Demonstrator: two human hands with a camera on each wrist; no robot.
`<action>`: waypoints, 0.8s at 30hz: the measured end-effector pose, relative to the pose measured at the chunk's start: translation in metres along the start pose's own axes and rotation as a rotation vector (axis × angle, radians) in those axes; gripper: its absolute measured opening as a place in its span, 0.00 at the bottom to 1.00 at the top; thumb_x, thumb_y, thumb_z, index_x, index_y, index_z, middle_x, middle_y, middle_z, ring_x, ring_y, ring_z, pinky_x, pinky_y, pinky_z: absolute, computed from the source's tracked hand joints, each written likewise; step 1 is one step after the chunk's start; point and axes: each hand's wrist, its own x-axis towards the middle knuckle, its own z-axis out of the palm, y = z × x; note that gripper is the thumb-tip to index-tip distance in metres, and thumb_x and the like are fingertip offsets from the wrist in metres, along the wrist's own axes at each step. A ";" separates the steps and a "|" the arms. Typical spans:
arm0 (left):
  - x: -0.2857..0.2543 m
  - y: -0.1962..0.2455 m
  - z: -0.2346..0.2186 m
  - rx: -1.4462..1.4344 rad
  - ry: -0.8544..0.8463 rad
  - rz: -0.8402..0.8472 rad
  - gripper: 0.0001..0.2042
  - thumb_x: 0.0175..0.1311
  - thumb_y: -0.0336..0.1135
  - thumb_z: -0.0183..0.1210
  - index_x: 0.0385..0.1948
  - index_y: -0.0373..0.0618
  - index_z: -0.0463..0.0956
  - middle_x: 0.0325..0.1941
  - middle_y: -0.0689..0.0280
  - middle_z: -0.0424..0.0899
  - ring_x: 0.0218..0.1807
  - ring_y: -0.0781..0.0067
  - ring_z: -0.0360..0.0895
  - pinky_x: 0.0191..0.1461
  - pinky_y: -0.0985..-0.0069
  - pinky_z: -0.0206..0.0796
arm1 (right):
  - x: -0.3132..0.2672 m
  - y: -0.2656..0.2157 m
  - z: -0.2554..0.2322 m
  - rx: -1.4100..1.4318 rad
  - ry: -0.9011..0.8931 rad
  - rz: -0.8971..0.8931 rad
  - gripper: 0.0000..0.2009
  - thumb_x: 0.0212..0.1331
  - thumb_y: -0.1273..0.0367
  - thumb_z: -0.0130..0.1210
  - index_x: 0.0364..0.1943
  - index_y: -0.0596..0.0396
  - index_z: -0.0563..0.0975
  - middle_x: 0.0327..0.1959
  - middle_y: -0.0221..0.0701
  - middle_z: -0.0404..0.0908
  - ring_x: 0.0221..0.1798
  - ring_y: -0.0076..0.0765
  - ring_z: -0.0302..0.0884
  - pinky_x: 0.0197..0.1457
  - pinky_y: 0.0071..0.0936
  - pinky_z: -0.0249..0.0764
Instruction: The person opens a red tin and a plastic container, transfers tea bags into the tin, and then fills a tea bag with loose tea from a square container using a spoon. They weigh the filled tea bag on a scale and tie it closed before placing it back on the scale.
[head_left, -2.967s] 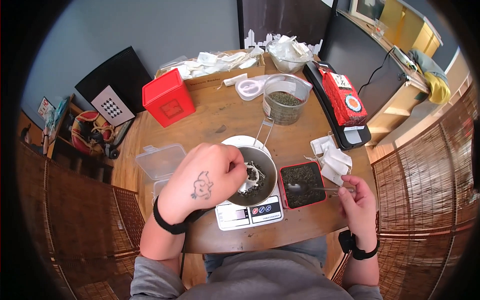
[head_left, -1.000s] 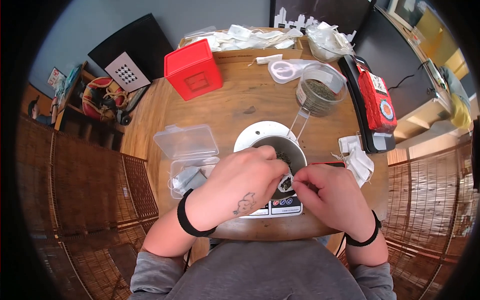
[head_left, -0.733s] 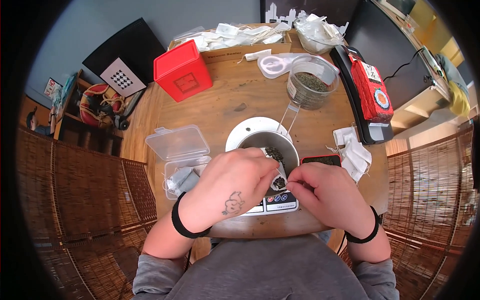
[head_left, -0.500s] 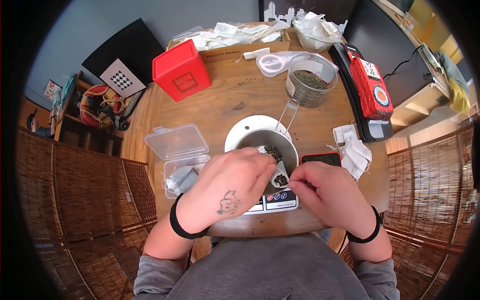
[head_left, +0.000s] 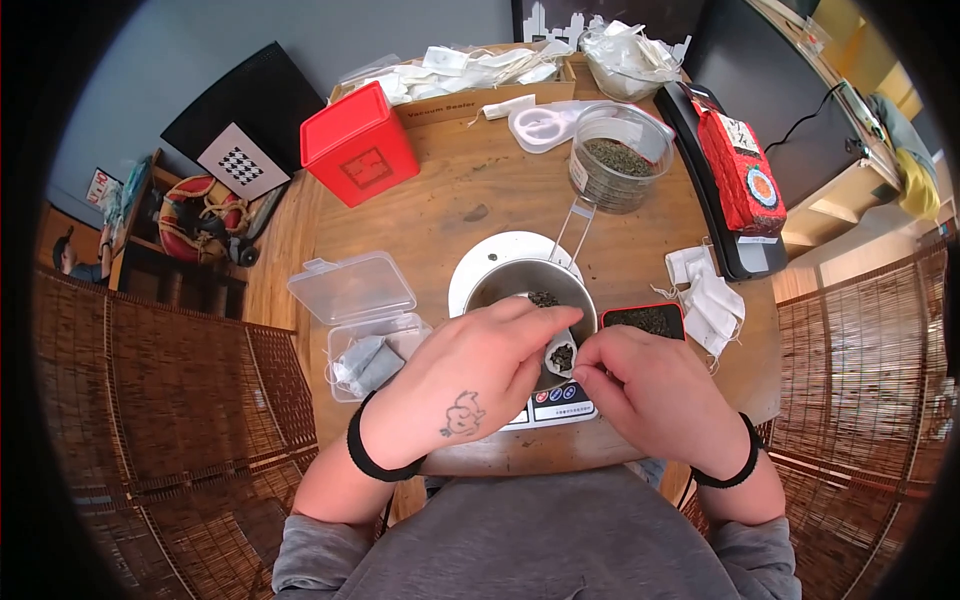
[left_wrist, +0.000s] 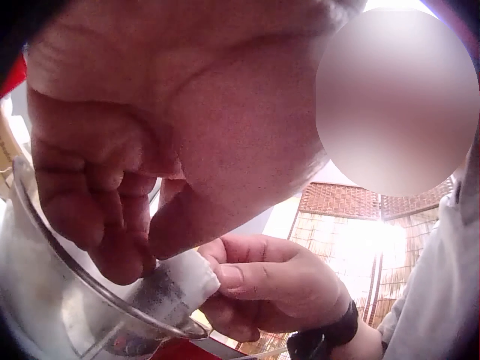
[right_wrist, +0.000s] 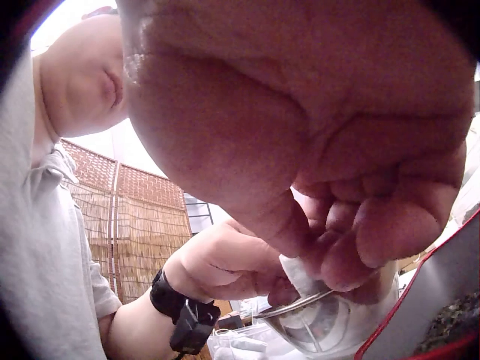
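A small white tea bag (head_left: 561, 357) with dark tea leaves in its open mouth is tilted toward the person, over the near rim of a steel pot (head_left: 586, 292). My left hand (head_left: 470, 365) grips the bag's body from the left, its index finger stretched across the pot. From the other side, my right hand (head_left: 660, 390) pinches the bag's mouth edge between thumb and fingers. In the left wrist view, the right thumb lies on the edge of the tea bag (left_wrist: 199, 274). Loose leaves lie in the pot, which stands on a white scale (head_left: 566, 410).
A red-rimmed box of tea leaves (head_left: 648, 320) sits partly behind the right hand. Left of the pot is an open plastic case (head_left: 352, 285) with filled bags. Flat white bags (head_left: 705, 300) lie at right. Behind stand a tea-filled tub (head_left: 620, 165) and a red canister (head_left: 360, 150).
Earlier the right hand held a spoon over the red-rimmed box; now it pinches the tea bag, and the spoon is out of sight. The left index finger has straightened over the pot.
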 end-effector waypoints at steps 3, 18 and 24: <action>0.004 -0.002 0.002 0.070 0.004 0.058 0.16 0.66 0.23 0.60 0.54 0.46 0.84 0.43 0.56 0.86 0.44 0.48 0.85 0.46 0.60 0.77 | -0.001 -0.001 -0.002 -0.010 -0.001 -0.022 0.06 0.71 0.66 0.60 0.42 0.52 0.79 0.37 0.38 0.85 0.39 0.52 0.86 0.41 0.45 0.80; 0.005 -0.008 0.000 0.084 0.076 0.042 0.07 0.67 0.27 0.64 0.44 0.43 0.86 0.37 0.56 0.84 0.39 0.47 0.84 0.42 0.60 0.76 | -0.007 -0.003 -0.013 0.000 0.037 0.001 0.05 0.67 0.68 0.62 0.38 0.54 0.81 0.34 0.36 0.85 0.36 0.49 0.86 0.38 0.41 0.81; 0.016 0.002 -0.007 0.146 -0.034 0.088 0.19 0.64 0.25 0.63 0.58 0.49 0.83 0.43 0.58 0.83 0.45 0.50 0.84 0.46 0.59 0.77 | -0.008 -0.002 -0.017 0.068 0.043 0.107 0.06 0.65 0.68 0.64 0.41 0.55 0.84 0.34 0.35 0.85 0.35 0.48 0.86 0.38 0.40 0.80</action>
